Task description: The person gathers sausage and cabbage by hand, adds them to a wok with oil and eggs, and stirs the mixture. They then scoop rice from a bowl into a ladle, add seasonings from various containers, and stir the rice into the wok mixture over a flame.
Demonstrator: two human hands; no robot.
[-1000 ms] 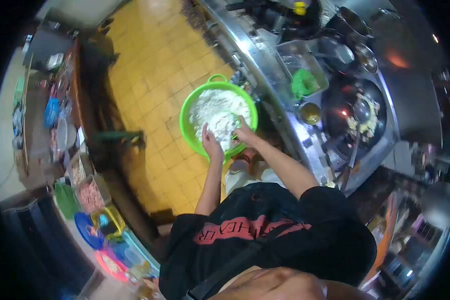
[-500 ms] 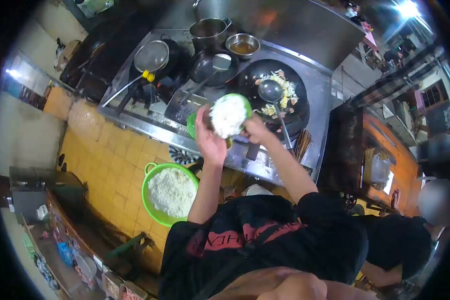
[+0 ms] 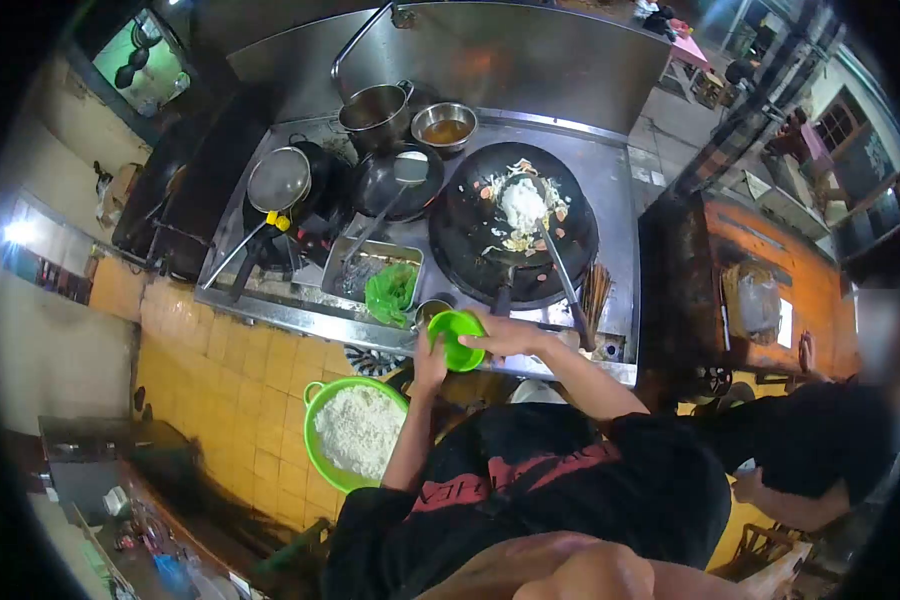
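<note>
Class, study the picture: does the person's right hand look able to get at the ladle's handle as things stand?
Probably yes: the ladle's handle ends near the right hand, and nothing seems to lie across it. That hand would first need to release the green bowl.

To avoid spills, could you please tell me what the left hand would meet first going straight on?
Probably the small round container just beyond the left hand, though depth is unclear.
</note>
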